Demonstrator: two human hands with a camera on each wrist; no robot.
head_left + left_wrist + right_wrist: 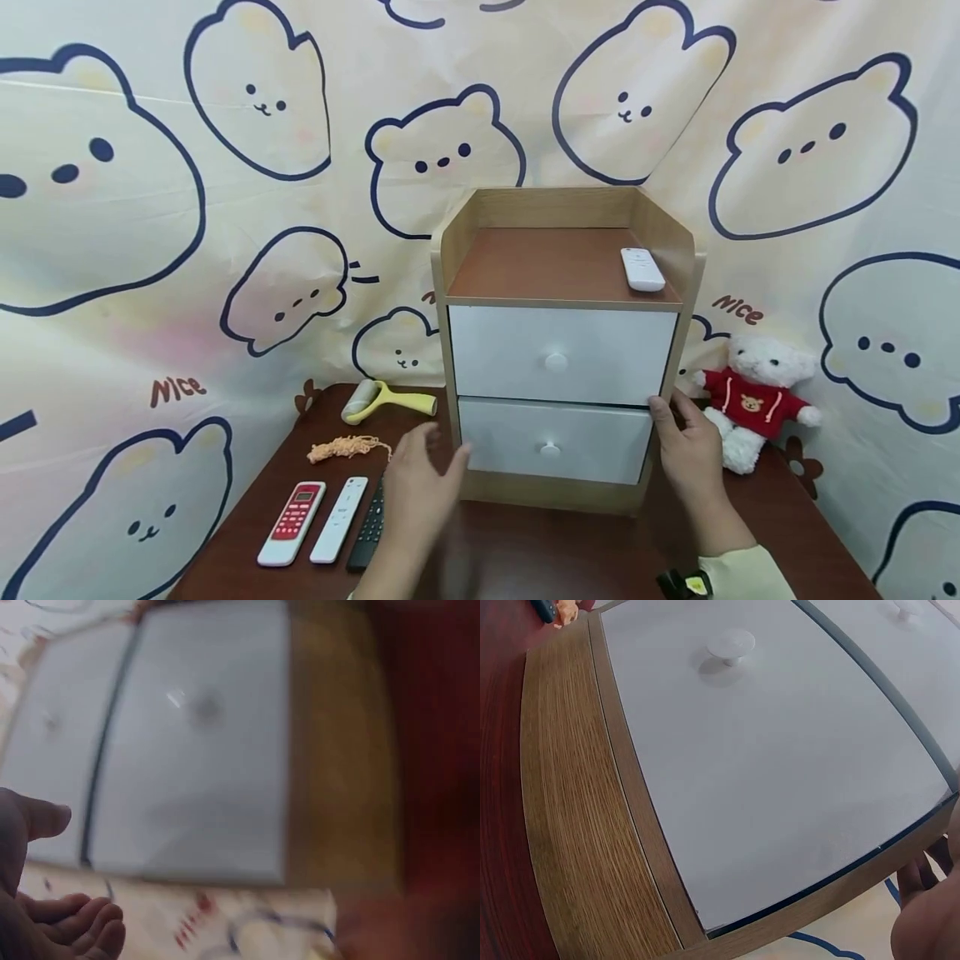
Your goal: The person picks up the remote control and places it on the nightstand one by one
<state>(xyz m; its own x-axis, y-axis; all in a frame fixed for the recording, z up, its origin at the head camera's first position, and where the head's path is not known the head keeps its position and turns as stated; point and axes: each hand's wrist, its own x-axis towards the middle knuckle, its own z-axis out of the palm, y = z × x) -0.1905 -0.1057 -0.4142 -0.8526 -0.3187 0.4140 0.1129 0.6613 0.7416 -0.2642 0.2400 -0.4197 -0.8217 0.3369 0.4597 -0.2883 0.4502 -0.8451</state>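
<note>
A small wooden cabinet (pixel 555 498) with two white drawers stands on the table, and both drawer fronts are closed. Each of the upper drawer (pixel 510 350) and lower drawer (pixel 502 433) has a round white knob. My right hand (pixel 693 450) holds the cabinet's right side edge, thumb at the front and fingers along the outer side. Beside the lower left corner, my left hand (pixel 423 483) is held with thumb and fingers apart, holding nothing; the left wrist view is blurred. A white remote (pixel 642 270) lies on the cabinet's brown top shelf (pixel 540 262).
On the left lie a red-and-white remote (pixel 294 523), a white remote (pixel 339 520) and a black remote (pixel 367 529), partly behind my left arm. Behind them are orange cord (pixel 345 448) and a yellow-handled roller (pixel 401 400). A teddy bear (pixel 757 404) sits right of the cabinet.
</note>
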